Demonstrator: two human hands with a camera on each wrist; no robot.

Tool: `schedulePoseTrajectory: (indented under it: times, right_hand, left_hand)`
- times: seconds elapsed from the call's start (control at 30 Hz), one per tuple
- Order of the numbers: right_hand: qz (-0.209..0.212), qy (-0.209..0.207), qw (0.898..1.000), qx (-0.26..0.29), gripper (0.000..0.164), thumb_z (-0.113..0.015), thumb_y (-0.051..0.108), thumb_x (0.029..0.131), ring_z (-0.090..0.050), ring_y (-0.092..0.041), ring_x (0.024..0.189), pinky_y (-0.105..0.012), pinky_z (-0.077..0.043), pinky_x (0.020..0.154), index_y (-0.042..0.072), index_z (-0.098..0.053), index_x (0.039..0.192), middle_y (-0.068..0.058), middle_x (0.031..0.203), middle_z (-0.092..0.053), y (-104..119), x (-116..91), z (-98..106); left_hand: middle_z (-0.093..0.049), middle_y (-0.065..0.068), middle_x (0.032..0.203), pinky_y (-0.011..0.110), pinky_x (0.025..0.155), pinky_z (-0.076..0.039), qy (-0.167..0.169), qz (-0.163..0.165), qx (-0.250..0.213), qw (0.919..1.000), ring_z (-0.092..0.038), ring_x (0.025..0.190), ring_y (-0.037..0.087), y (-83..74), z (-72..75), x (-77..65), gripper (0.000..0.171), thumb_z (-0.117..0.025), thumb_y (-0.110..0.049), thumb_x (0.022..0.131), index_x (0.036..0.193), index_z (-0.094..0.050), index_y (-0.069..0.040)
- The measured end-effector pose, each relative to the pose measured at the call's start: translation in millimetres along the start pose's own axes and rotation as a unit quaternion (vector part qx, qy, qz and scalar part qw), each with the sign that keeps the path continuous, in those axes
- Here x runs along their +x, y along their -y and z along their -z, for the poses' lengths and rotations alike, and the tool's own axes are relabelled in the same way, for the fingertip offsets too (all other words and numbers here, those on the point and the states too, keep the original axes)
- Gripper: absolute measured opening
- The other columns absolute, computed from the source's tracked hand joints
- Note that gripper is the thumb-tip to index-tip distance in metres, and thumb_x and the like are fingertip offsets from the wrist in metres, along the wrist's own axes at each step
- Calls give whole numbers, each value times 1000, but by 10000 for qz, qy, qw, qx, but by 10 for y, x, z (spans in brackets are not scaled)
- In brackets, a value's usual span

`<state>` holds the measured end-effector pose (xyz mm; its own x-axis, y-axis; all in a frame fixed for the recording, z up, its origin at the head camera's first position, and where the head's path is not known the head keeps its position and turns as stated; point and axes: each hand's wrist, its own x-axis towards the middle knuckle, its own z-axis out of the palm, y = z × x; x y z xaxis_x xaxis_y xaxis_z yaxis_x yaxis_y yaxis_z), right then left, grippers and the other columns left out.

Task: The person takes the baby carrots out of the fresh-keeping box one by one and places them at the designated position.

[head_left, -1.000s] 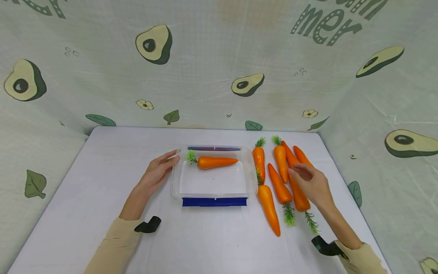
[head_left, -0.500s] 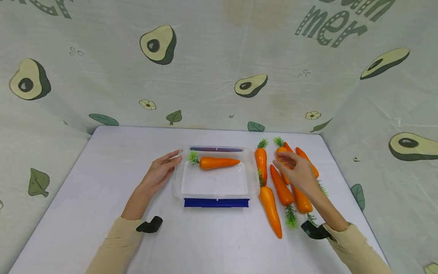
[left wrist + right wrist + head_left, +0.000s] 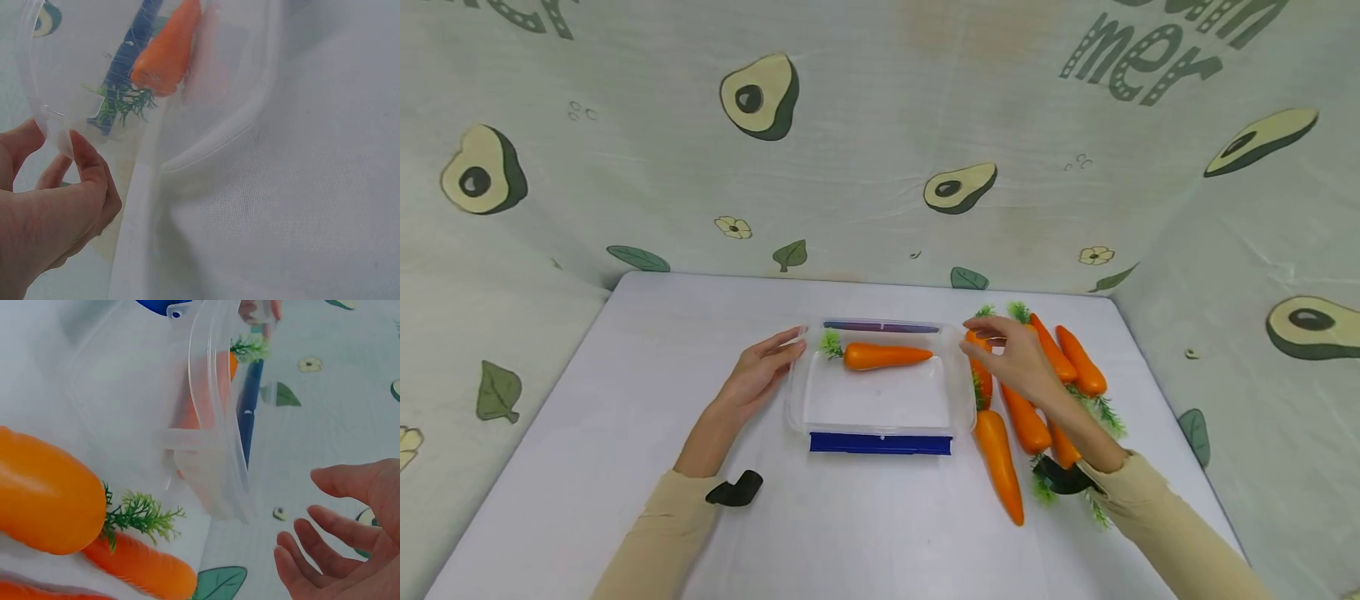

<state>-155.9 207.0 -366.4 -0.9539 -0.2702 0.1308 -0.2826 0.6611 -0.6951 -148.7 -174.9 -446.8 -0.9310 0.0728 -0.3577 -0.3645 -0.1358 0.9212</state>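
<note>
A clear plastic food container [image 3: 880, 408] with blue clip flaps lies in the middle of the table. Inside, near its back wall, rests one orange carrot [image 3: 883, 356] with its green top to the left. My left hand [image 3: 758, 375] pinches the container's left edge between thumb and fingers, as the left wrist view shows. At the right back corner of the container is my right hand [image 3: 1018, 357]. In the right wrist view its fingers [image 3: 328, 540] are spread, hold nothing and stand apart from the rim. It partly covers the carrots beneath it.
Several more carrots lie right of the container, among them a long one [image 3: 997, 467] near the front and one [image 3: 1081, 362] at the far right. A patterned cloth [image 3: 850, 125] hangs behind and beside the white table [image 3: 850, 533].
My right hand has moved left from above the carrots to the container's right side, still holding nothing. The left hand stays on the left edge. The head view has shifted slightly.
</note>
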Motion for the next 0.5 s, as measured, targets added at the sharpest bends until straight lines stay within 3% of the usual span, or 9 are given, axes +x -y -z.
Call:
schedulePoseTrajectory:
  times: [0.23, 0.5]
  right_hand:
    - [232, 393, 9989, -74, 37, -73, 13, 97, -63, -41, 115, -55, -51, 102, -4, -66, 129, -23, 126, -67, 141, 170, -156]
    - [638, 812, 9946, -137, 38, -76, 5, 93, -62, -41, 116, -53, -50, 103, -7, -66, 127, -23, 127, -66, 245, 333, -324]
  left_hand:
    - [-54, 5, 137, 27, 110, -40, -29, -59, -148, 9999, -56, 112, 6, -3, 2, 0, 56, -67, -20, 103, 154, -48, -10]
    - [-54, 5, 137, 27, 107, -41, -86, -43, -153, 9998, -54, 109, 6, 1, -13, -6, 53, -66, -18, 103, 153, -50, -11]
